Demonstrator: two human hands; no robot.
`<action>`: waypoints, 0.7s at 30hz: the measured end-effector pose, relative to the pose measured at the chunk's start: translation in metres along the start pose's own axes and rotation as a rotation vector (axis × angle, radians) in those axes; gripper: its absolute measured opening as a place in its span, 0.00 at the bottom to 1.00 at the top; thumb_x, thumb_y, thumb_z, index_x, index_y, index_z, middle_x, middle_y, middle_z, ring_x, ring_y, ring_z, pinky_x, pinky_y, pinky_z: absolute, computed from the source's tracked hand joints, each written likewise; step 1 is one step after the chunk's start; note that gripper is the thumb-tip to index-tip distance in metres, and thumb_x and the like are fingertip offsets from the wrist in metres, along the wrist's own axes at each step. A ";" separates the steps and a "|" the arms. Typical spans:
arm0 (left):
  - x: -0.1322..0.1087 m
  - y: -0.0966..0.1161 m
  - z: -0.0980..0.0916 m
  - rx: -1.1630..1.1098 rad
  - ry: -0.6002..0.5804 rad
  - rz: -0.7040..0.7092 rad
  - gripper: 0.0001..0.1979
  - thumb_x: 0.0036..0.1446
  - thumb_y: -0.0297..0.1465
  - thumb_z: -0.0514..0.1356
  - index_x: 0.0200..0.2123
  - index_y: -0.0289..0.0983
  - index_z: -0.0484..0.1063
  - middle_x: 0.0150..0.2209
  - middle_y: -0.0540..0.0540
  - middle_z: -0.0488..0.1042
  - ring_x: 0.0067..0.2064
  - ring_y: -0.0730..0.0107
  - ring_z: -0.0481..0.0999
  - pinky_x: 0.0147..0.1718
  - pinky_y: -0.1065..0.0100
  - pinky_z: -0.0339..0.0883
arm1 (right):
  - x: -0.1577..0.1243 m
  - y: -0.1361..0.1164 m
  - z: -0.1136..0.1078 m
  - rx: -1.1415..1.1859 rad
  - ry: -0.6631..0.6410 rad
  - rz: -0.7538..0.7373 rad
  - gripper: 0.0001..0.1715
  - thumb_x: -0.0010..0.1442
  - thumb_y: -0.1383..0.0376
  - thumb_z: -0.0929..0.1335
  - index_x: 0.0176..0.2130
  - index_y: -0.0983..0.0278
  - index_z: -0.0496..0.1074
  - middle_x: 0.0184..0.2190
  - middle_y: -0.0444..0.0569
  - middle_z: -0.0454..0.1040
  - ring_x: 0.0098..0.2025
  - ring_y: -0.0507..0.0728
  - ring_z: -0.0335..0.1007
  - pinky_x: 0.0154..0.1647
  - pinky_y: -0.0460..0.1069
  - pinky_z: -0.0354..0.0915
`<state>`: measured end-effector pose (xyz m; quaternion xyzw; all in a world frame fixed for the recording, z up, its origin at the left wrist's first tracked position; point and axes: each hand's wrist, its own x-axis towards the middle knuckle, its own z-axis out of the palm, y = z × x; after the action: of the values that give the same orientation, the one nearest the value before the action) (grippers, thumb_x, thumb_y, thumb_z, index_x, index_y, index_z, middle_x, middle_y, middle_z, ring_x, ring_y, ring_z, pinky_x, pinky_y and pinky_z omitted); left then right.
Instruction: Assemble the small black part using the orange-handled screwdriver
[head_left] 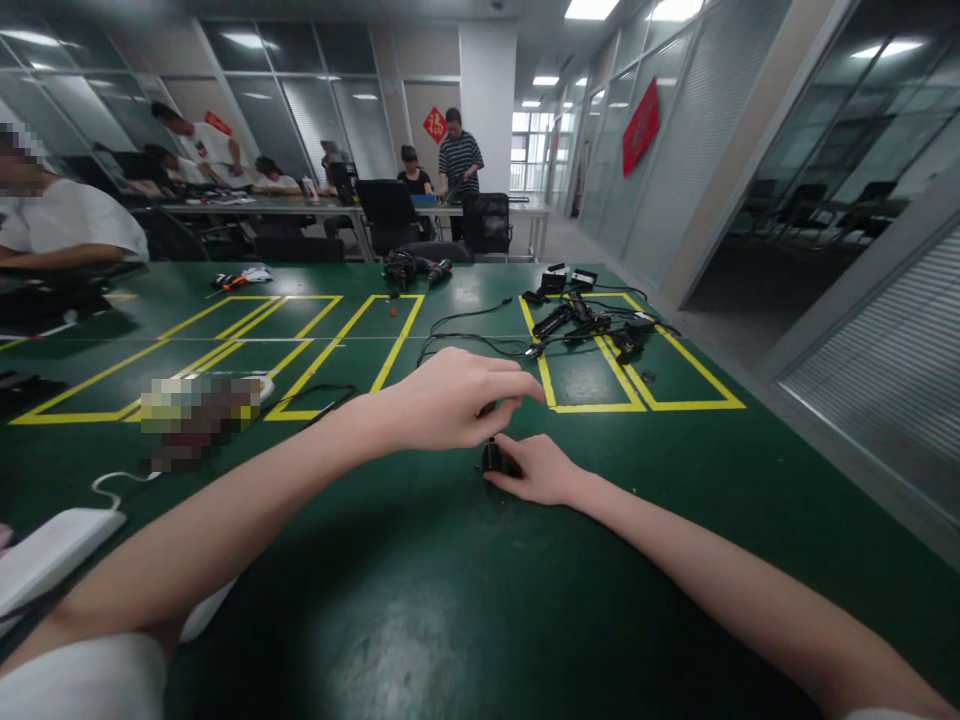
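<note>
A small black part [491,458] rests on the green table [420,600] near its middle. My right hand [541,470] lies on the table with its fingers closed round the right side of that part. My left hand [457,400] hovers just above it, fingertips pinched together over the top of the part. What the pinch holds is hidden by the fingers. Both forearms reach in from the near edge.
A tangle of black cables and adapters [592,322] lies in the yellow-taped boxes at the far right. A white device [52,550] with a cord sits at the near left. Black headphones [409,268] lie at the far edge. Several people sit at tables behind.
</note>
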<state>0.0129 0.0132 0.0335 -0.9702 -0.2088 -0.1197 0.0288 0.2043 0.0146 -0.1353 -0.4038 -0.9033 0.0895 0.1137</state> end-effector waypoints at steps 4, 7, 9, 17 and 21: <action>0.003 0.000 -0.008 -0.076 -0.053 -0.061 0.19 0.56 0.24 0.58 0.50 0.40 0.75 0.47 0.45 0.78 0.44 0.64 0.78 0.40 0.69 0.68 | 0.000 0.001 0.002 0.000 0.010 -0.015 0.22 0.69 0.48 0.64 0.49 0.62 0.68 0.33 0.48 0.81 0.32 0.60 0.77 0.30 0.49 0.51; 0.006 0.000 -0.008 -0.125 -0.053 -0.068 0.20 0.58 0.23 0.57 0.52 0.40 0.75 0.49 0.44 0.77 0.46 0.64 0.78 0.43 0.68 0.69 | 0.000 0.001 0.001 -0.001 0.004 -0.013 0.22 0.69 0.48 0.64 0.49 0.62 0.68 0.32 0.49 0.81 0.32 0.60 0.77 0.30 0.49 0.51; 0.008 0.001 -0.001 -0.142 -0.008 -0.070 0.20 0.61 0.23 0.54 0.54 0.40 0.74 0.48 0.44 0.77 0.44 0.65 0.78 0.41 0.69 0.69 | 0.000 0.000 0.000 0.002 -0.005 -0.008 0.22 0.69 0.48 0.64 0.48 0.62 0.68 0.32 0.49 0.81 0.32 0.59 0.77 0.30 0.48 0.52; 0.003 -0.001 0.007 -0.143 0.081 -0.161 0.27 0.52 0.21 0.57 0.56 0.41 0.72 0.46 0.45 0.78 0.43 0.65 0.78 0.39 0.69 0.69 | 0.000 -0.001 -0.003 0.003 -0.011 0.002 0.22 0.68 0.48 0.64 0.49 0.62 0.68 0.32 0.48 0.81 0.31 0.59 0.77 0.30 0.49 0.52; 0.001 -0.006 0.004 -0.172 0.085 -0.171 0.22 0.58 0.22 0.55 0.55 0.41 0.73 0.47 0.44 0.77 0.42 0.66 0.77 0.39 0.69 0.69 | 0.000 -0.002 -0.002 -0.007 -0.006 0.001 0.21 0.69 0.47 0.64 0.47 0.62 0.68 0.30 0.48 0.80 0.31 0.60 0.77 0.29 0.49 0.51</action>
<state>0.0117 0.0198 0.0295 -0.9418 -0.2781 -0.1801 -0.0562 0.2038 0.0136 -0.1326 -0.4042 -0.9039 0.0876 0.1094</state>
